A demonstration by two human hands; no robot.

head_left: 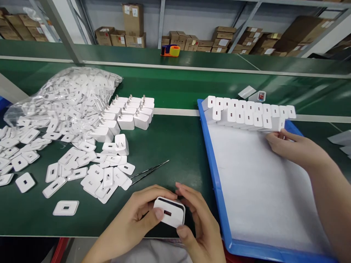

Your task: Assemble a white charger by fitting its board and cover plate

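left hand (131, 219) | right hand (199, 223) | both hands closed around white charger (168, 212) | charger at front edge of green tabletop (175, 146) | tweezers (149, 172) near | co-worker's hand (292, 146) on charger row in blue tray (216, 171)

Left hand (131, 219): bare, slim fingers; short rounded nail on the thumb (159, 214).
Right hand (199, 223): bare, long tapering fingers; fingertips (178, 185) with short trimmed nails.
Left forearm (101, 254): bare skin as far as the lower frame edge; narrow wrist.
Right forearm (211, 252): bare skin, likewise cut off by the lower frame edge.
Garment (152, 255): pale grey-white cloth with soft folds, seen just below the front edge of the bench (178, 146), between both forearms; collar and sleeves out of view, weave too blurred to tell.
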